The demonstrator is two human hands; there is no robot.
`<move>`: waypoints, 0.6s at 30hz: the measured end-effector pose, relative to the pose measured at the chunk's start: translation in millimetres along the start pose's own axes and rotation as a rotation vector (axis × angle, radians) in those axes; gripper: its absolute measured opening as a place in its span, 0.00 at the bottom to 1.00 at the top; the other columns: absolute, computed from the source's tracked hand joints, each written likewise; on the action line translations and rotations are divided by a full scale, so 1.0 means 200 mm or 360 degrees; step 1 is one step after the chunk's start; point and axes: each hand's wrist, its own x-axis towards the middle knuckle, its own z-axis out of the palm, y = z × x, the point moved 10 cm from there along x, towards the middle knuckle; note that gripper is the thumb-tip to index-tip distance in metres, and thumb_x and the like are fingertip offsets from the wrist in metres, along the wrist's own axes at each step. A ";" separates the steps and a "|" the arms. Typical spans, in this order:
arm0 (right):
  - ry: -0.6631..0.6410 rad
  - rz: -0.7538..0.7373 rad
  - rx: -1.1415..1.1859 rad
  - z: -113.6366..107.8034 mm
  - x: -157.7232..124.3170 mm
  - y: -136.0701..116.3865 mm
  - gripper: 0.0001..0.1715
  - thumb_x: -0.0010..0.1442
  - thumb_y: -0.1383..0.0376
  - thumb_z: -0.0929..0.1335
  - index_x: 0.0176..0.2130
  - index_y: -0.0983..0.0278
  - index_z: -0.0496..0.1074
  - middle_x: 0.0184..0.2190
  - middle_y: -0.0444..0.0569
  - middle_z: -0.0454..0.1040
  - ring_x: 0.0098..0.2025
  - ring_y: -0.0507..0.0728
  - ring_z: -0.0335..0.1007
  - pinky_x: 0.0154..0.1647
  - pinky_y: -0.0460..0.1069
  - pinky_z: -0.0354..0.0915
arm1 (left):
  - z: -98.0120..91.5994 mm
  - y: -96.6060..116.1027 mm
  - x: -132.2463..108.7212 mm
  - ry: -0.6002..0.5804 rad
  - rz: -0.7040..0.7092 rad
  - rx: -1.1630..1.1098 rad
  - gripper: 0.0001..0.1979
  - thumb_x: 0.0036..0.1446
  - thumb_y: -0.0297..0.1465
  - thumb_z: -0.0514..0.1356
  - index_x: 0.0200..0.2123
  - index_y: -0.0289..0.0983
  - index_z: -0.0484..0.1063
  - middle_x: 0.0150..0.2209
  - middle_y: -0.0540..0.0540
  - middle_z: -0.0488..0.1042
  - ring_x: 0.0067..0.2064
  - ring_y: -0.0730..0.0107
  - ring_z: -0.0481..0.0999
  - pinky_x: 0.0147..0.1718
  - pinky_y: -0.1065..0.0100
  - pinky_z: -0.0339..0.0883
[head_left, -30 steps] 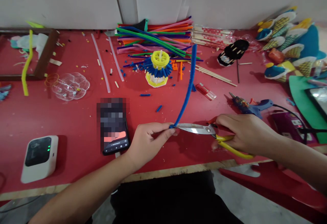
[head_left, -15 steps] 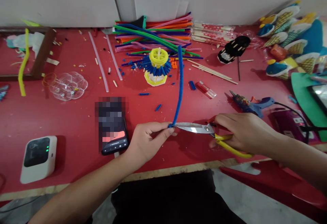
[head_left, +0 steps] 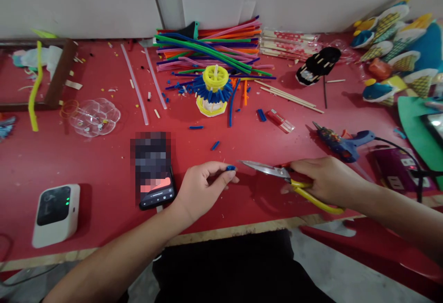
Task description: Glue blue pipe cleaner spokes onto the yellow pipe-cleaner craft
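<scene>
My left hand (head_left: 202, 185) pinches a short blue pipe-cleaner piece (head_left: 230, 168) between thumb and fingers, just above the red table (head_left: 86, 155). My right hand (head_left: 323, 181) grips yellow-handled scissors (head_left: 277, 172), blades pointing left toward that piece and a little apart from it. A longer blue pipe-cleaner length (head_left: 232, 102) lies on the table beside a yellow and blue spoked wheel model (head_left: 213, 92). Small blue cut bits (head_left: 215, 145) are scattered nearby.
A phone (head_left: 154, 171) lies left of my left hand, a white device (head_left: 55, 213) at the near left. Coloured pipe cleaners (head_left: 207, 47) are piled at the back. A blue glue gun (head_left: 342, 142) and wooden sticks (head_left: 289, 96) lie right; a clear tray (head_left: 93, 116) sits left.
The long blue pipe cleaner has been cut: its long part dropped onto the table by the wheel model, and only a short piece stays in my left fingers. The scissors drew slightly right.
</scene>
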 end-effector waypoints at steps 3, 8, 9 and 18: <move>0.0146 0.0195 -0.0069 -0.04 -0.04 0.09 0.31 0.67 0.38 0.62 0.36 0.60 0.74 0.30 0.56 0.83 0.32 0.68 0.83 0.27 0.54 0.66 | -0.03 0.03 -0.01 0.0094 0.0132 0.0167 0.10 0.67 0.35 0.61 0.42 0.40 0.84 0.40 0.45 0.88 0.40 0.62 0.87 0.40 0.64 0.81; 0.0123 0.0423 -0.0279 -0.01 -0.10 0.16 0.25 0.66 0.44 0.65 0.39 0.62 0.75 0.33 0.61 0.84 0.31 0.71 0.83 0.21 0.54 0.63 | -0.07 0.12 -0.02 0.0236 0.0467 0.0550 0.14 0.68 0.27 0.59 0.48 0.43 0.84 0.48 0.44 0.86 0.51 0.59 0.85 0.54 0.56 0.79; 0.0124 0.0428 -0.0282 0.00 -0.11 0.16 0.21 0.67 0.48 0.66 0.39 0.62 0.75 0.33 0.61 0.84 0.30 0.71 0.83 0.21 0.54 0.64 | -0.07 0.13 -0.02 0.0248 0.0500 0.0597 0.14 0.68 0.25 0.58 0.48 0.42 0.84 0.48 0.43 0.86 0.50 0.60 0.84 0.52 0.57 0.79; 0.0376 0.0160 0.0110 -0.10 -0.16 0.15 0.22 0.70 0.50 0.64 0.49 0.62 0.76 0.44 0.58 0.84 0.43 0.66 0.84 0.42 0.57 0.77 | -0.05 0.12 0.01 0.0269 0.0578 0.1016 0.07 0.67 0.27 0.63 0.42 0.39 0.82 0.38 0.44 0.85 0.42 0.58 0.83 0.45 0.58 0.77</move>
